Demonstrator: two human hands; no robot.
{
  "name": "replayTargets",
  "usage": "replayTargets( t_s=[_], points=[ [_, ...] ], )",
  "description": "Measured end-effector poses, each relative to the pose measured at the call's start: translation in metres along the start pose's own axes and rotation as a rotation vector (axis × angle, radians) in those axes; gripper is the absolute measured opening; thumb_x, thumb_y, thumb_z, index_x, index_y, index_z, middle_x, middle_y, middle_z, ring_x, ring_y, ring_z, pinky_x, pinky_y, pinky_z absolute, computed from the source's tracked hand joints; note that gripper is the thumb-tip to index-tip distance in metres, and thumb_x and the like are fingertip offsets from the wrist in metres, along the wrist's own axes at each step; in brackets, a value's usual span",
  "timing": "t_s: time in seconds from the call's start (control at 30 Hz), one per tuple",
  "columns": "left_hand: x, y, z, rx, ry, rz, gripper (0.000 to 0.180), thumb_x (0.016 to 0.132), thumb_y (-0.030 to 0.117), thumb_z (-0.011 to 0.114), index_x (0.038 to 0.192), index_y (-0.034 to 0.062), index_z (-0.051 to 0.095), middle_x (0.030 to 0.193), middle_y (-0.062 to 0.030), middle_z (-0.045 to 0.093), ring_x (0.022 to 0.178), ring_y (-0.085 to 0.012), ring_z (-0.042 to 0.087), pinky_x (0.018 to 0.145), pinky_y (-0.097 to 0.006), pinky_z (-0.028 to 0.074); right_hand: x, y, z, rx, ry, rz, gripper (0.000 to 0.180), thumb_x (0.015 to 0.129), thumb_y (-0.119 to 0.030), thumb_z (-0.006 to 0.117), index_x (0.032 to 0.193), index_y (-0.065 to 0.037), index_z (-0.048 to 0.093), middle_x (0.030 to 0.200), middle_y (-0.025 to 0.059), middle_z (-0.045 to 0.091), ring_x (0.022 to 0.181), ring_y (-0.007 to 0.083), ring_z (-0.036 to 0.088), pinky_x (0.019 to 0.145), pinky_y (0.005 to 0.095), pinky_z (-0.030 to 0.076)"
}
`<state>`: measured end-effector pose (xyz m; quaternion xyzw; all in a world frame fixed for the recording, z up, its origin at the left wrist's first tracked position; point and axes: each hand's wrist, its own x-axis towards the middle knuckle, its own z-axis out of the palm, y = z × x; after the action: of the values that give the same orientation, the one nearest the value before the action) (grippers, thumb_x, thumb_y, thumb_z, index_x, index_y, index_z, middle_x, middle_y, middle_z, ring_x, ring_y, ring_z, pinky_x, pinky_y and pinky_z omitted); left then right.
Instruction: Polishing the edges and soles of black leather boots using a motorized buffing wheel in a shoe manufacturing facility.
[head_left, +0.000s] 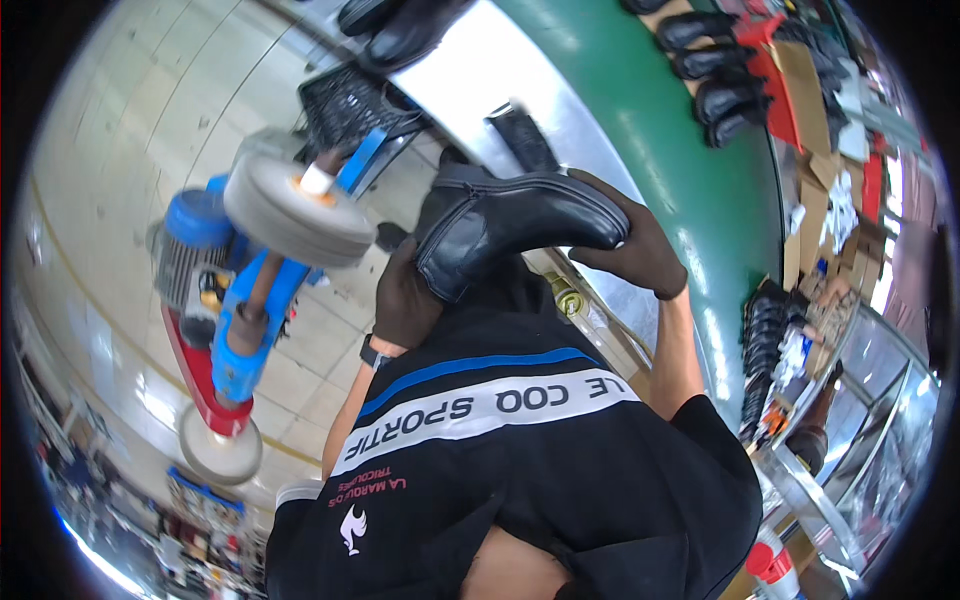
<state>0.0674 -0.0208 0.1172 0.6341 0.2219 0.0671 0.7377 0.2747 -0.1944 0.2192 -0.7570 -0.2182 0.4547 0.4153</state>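
A shiny black ankle boot (515,215) with a side zip is held sideways in front of my body. My left hand (405,300), in a dark glove, grips it at the heel and shaft end. At the toe, my right hand (640,245), gloved alike, has its fingers wrapped round the front of the boot. Just to the left stands a blue polishing machine (240,340) with a large grey buffing wheel (290,212), blurred at its rim. The boot is apart from that wheel.
A second, pale wheel (222,445) sits at the machine's near end. Behind the boot lies a dark brush-like block (522,138) on a white bench surface (470,70). A black crate (345,105) stands beyond. Black shoes (720,75) line the green conveyor (690,190) at right.
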Motion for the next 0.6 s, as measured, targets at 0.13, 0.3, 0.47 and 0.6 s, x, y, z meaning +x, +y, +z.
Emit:
replayTargets(
  t_s=[0.13, 0.3, 0.47, 0.6],
  points=[
    [0.046, 0.031, 0.009, -0.587, 0.060, -0.210, 0.034, 0.084, -0.001, 0.054, 0.116, -0.0050, 0.047, 0.116, -0.0187, 0.055, 0.106, -0.0250, 0.056, 0.091, -0.033, 0.042, -0.027, -0.008, -0.030, -0.181, 0.293, -0.069, 0.070, 0.059, -0.004, 0.076, 0.124, -0.005, 0.050, 0.113, 0.0108, 0.060, 0.103, 0.0183, 0.056, 0.092, 0.0313, 0.042],
    [0.120, 0.085, 0.023, 0.448, 0.023, 0.624, 0.041, 0.074, -0.009, 0.061, 0.111, -0.0013, 0.048, 0.090, -0.0191, 0.063, 0.079, -0.0308, 0.063, 0.070, -0.034, 0.050, -0.025, 0.001, -0.053, -0.135, 0.621, -0.224, 0.071, 0.057, -0.004, 0.079, 0.122, -0.003, 0.051, 0.111, 0.0113, 0.061, 0.101, 0.0188, 0.058, 0.090, 0.0322, 0.044],
    [0.171, 0.145, 0.047, 0.780, -0.001, 0.862, 0.029, 0.070, -0.012, 0.055, 0.096, -0.0015, 0.054, 0.075, -0.0215, 0.059, 0.067, -0.0370, 0.059, 0.058, -0.033, 0.045, -0.018, 0.006, -0.070, 0.052, 0.849, -0.268, 0.070, 0.055, -0.007, 0.081, 0.119, 0.000, 0.053, 0.105, 0.0140, 0.062, 0.094, 0.0190, 0.060, 0.085, 0.0298, 0.047],
    [0.220, 0.196, 0.089, 0.306, -0.211, 0.325, 0.019, 0.082, -0.002, 0.050, 0.099, -0.0023, 0.059, 0.084, -0.0185, 0.065, 0.068, -0.0275, 0.063, 0.061, -0.031, 0.046, 0.045, 0.044, -0.082, 0.471, 0.551, -0.160, 0.052, 0.066, -0.013, 0.076, 0.110, 0.005, 0.053, 0.093, 0.0148, 0.062, 0.076, 0.0197, 0.064, 0.066, 0.0306, 0.055]
  ],
)
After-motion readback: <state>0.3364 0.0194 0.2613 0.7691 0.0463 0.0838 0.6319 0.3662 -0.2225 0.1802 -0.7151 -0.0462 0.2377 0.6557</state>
